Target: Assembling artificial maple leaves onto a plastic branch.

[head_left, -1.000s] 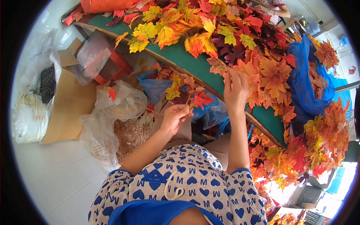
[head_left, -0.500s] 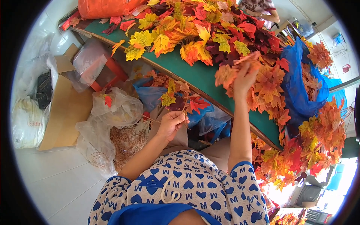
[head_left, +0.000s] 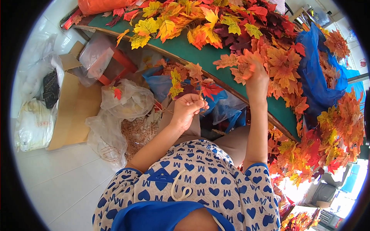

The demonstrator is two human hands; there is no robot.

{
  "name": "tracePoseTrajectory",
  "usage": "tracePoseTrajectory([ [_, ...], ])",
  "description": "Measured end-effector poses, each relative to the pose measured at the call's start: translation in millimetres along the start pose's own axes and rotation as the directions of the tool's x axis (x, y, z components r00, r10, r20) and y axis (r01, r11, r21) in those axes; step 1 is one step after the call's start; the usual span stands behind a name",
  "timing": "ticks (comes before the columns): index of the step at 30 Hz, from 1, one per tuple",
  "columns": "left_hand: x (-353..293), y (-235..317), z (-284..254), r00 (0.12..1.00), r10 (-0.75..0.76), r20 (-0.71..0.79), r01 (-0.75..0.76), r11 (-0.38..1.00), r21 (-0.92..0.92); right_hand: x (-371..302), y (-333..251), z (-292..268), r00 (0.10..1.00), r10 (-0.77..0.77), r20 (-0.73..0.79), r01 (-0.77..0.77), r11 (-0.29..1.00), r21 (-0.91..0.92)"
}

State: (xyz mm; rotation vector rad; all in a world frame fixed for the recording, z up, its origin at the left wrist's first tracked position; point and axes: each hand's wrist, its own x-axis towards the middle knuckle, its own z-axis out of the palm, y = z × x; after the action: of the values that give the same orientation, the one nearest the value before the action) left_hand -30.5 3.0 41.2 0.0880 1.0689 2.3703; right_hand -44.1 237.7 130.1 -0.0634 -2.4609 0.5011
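My left hand (head_left: 188,111) pinches the thin stem of an artificial maple leaf sprig (head_left: 211,91), in front of the table edge. Red, yellow and orange leaves spread out above those fingers. Over the green tabletop, my right hand (head_left: 257,81) is closed on orange maple leaves (head_left: 239,69) at the near side of a leaf pile. Its fingertips are partly blurred and covered by the leaves. More loose orange leaves (head_left: 280,63) lie just right of that hand.
A big heap of coloured leaves (head_left: 204,29) covers the far part of the green table (head_left: 181,56). A blue plastic bag (head_left: 314,77) stands at right, beside hanging leaf bunches (head_left: 339,127). Lower left are a cardboard box (head_left: 71,111), clear bags (head_left: 125,100) and brown stems (head_left: 138,136).
The view has shifted slightly. My left hand has risen with the sprig toward the table edge. My right hand still grips orange leaves, which have turned and spread to the left.
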Motion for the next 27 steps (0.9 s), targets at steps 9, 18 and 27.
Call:
tracePoseTrajectory([
  [9,-10.7,7.7,21.8,0.999,0.036,0.005,-0.036,0.992,0.120,-94.4,-72.6,34.5,0.770,0.503,0.392,-0.455,0.003,0.890],
  [18,-12.5,4.2,27.0,1.000,-0.019,0.006,0.018,0.990,0.143,-116.5,-77.0,43.0,0.647,0.518,0.559,-0.424,-0.365,0.829],
  [27,-11.2,-1.3,23.5,1.000,-0.023,-0.011,0.025,0.987,0.161,-122.2,-77.6,47.4,0.635,0.541,0.551,-0.402,-0.377,0.834],
])
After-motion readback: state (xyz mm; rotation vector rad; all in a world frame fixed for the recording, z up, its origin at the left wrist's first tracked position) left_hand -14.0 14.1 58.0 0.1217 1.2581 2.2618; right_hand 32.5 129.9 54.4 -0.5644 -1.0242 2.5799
